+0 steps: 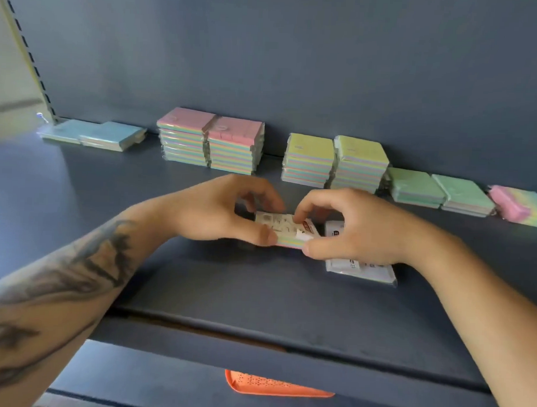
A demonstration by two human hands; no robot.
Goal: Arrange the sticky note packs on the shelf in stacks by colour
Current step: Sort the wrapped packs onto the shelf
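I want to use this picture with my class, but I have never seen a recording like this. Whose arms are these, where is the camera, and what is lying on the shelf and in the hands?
There is no machine here. A person wears the camera on the head, so you look down along their own arms. The left hand and right hand together grip one sticky note pack, label side up. A second label-up pack lies under the right hand. On the dark blue shelf, along the back wall, sit sorted packs: blue packs, pink-topped stacks, yellow-topped stacks, green packs, and one tilted pink pack at the far right. Below the shelf, something orange peeks out.
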